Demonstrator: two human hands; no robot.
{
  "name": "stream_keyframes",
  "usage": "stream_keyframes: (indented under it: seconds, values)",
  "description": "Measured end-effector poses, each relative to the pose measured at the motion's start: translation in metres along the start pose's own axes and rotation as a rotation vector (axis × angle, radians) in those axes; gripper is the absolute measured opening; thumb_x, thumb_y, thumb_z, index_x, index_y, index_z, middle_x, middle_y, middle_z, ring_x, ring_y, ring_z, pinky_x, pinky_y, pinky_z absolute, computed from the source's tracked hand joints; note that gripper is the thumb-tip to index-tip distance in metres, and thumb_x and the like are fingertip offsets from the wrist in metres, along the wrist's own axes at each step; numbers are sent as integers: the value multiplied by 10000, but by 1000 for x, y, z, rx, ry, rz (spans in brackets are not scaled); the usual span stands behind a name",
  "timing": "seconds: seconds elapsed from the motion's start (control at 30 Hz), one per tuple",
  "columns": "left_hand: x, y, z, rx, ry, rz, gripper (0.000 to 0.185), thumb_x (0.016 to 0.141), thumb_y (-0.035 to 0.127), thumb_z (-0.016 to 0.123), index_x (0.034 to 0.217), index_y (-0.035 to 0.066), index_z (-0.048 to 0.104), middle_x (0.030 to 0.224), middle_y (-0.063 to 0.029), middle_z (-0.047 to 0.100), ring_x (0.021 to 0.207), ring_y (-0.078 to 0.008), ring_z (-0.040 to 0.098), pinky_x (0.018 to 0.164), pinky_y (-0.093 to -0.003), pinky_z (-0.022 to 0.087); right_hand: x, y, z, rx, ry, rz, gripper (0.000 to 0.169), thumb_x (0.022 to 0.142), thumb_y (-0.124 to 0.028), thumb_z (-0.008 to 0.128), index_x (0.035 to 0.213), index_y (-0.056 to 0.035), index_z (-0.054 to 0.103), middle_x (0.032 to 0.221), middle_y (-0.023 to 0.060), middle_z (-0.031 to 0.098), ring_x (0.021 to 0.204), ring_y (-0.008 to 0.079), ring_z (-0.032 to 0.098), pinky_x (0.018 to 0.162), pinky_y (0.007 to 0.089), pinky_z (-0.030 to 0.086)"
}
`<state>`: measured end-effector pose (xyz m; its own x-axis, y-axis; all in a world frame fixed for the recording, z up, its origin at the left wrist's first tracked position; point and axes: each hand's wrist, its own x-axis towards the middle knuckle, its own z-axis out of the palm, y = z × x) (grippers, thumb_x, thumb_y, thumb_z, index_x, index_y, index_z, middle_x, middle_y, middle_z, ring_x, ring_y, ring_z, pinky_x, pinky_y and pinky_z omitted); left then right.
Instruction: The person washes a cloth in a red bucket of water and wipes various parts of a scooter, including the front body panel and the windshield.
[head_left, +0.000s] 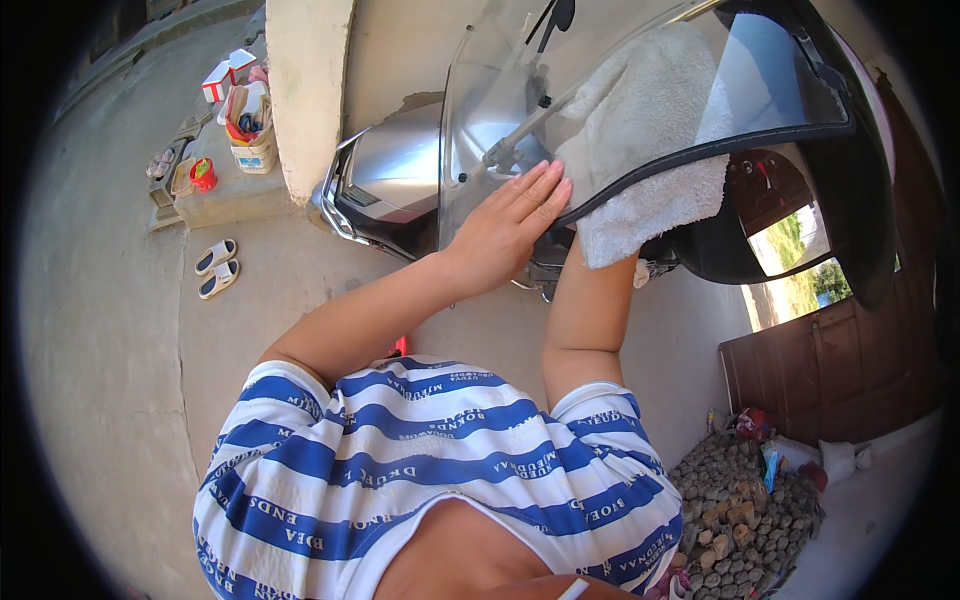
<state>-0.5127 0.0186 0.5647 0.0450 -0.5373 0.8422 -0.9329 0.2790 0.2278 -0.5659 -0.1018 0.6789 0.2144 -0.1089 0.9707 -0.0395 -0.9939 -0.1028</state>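
Observation:
My left hand (517, 225) lies flat on a clear plastic windshield (480, 180) with dark edge trim, its thumb out of sight. My right forearm (592, 315) reaches up behind the trim (645, 165). A white terry towel (645, 97) covers my right hand, so the fingers are hidden. That hand holds the towel up against the inner face of the plastic, and the towel shows through it. A loose end of the cloth hangs below the trim. Beyond is a silver and black scooter or motorcycle (397, 172) with a chrome bar at one end.
A wall pillar (307, 97) stands beside the vehicle. On a low concrete step sit a filled white bucket (255, 154) and a small red pot (202, 175). A pair of slippers (217, 268) lies on the floor. At the lower right are a pile of dark lumps (750, 517) and brown doors (832, 367).

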Motion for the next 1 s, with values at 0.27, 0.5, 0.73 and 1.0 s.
stream_keyframes:
  seconds: [0.27, 0.5, 0.73, 1.0]
  values:
    - [3, 0, -10, -173, -38, -13, 837, 621, -64, 579, 1419, -33, 329, 1490, -253, 289, 1394, -399, 286, 1118, -446, 303, -60, 2, 11, 699, 34, 384, 551, 903, -231, 589, 1394, -61, 407, 1395, 131, 464, 1272, 270, 460, 1048, 362, 376]
    - [-3, 0, -18, -371, -68, 0, 924, 603, 47, 567, 1451, -76, 224, 1520, -299, 170, 1427, -426, 176, 1160, -436, 206, -125, 1, 29, 1198, 45, 744, 553, 909, -232, 584, 1401, -61, 398, 1403, 128, 457, 1278, 267, 455, 1053, 361, 372]
    - [-13, -6, -8, -379, -77, 27, 890, 691, 167, 563, 1467, -75, 199, 1538, -288, 140, 1440, -428, 135, 1164, -456, 166, -156, -12, 40, 1285, 39, 888, 554, 915, -233, 579, 1407, -62, 389, 1411, 126, 450, 1285, 265, 450, 1058, 361, 369]
    - [-88, -22, 8, -452, -55, -338, 772, 928, 381, 523, 1504, 7, 173, 1569, -242, 66, 1460, -400, 42, 1164, -458, 115, -169, -14, 42, 1294, 47, 928, 557, 921, -235, 573, 1414, -63, 379, 1420, 123, 442, 1292, 262, 445, 1064, 361, 365]
